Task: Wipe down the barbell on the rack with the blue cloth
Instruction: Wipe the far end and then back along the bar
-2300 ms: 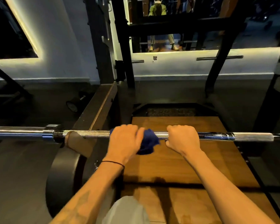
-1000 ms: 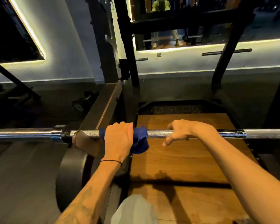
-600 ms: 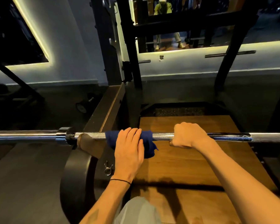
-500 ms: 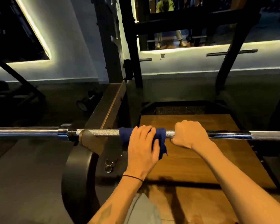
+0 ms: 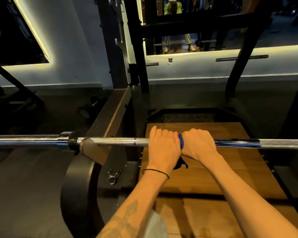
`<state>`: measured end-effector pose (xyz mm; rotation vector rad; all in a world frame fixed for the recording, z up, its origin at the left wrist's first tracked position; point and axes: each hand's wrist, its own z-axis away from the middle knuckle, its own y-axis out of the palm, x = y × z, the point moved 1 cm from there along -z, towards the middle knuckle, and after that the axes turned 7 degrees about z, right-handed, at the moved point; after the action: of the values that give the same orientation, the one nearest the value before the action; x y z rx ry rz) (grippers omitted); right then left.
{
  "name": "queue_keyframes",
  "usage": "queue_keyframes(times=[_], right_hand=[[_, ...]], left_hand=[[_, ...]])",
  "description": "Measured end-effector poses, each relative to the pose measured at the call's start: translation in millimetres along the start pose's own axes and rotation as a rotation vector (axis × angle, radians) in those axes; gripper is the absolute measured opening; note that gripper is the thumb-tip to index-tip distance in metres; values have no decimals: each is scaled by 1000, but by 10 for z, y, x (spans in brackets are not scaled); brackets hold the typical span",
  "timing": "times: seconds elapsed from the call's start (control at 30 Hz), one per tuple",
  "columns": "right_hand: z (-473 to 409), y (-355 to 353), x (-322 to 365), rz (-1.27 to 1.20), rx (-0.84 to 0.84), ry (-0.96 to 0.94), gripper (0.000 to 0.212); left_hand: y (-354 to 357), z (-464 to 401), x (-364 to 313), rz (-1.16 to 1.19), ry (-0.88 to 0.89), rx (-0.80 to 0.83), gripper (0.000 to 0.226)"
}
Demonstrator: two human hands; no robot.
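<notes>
A steel barbell lies level across the rack, its knurled shaft running the full width of the view. My left hand wraps over the bar with the blue cloth under its palm; only a thin strip of cloth and a tail hanging below the bar show. My right hand grips the bare bar directly beside it, the two hands touching. Most of the cloth is hidden by my left hand.
The bar rests in the rack's left hook beside a dark upright. A spring collar clip hangs on the rack base. A wooden platform lies below. A dumbbell sits on the floor at left; a mirror wall stands ahead.
My left hand slid the cloth rightward along the bar from near the hook until it met my right hand. The right hand kept its grip on the bar.
</notes>
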<state>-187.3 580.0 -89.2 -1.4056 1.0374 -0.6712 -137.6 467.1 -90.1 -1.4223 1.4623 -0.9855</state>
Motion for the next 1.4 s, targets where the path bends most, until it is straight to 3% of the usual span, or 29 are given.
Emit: queue_keyframes(times=[0.17, 0.27, 0.37, 0.5, 0.63, 0.8, 0.93, 1.13, 1.2, 1.27, 1.4], right_hand=[[21, 15, -17, -3, -11, 1, 31], [32, -13, -1, 10, -3, -1, 39], [26, -28, -12, 12, 19, 9, 29], [26, -37, 1, 8, 3, 23, 29], [37, -19, 6, 6, -9, 31, 29], [42, -24, 11, 0, 25, 33, 26], [38, -37, 8, 10, 34, 23, 22], [28, 0, 3, 4, -6, 24, 32], [33, 1, 9, 9, -18, 27, 32], [35, -2, 12, -3, -8, 27, 29], [43, 4, 18, -4, -27, 28, 26]], left_hand=[[198, 11, 46, 125, 139, -15, 31], [105, 72, 381, 146, 71, -80, 36], [-12, 159, 901, 110, -4, -118, 45], [-141, 286, 1545, -50, -127, -41, 45], [-164, 126, 1052, -288, -14, 124, 20], [5, -5, 37, -179, 195, 114, 23], [71, 32, 374, 24, 135, -36, 35], [-38, 224, 1302, -116, -100, -20, 44], [-139, 225, 1211, -210, -116, -18, 36], [-130, 128, 818, -305, 20, 48, 26], [-14, -15, 10, -195, 176, 115, 24]])
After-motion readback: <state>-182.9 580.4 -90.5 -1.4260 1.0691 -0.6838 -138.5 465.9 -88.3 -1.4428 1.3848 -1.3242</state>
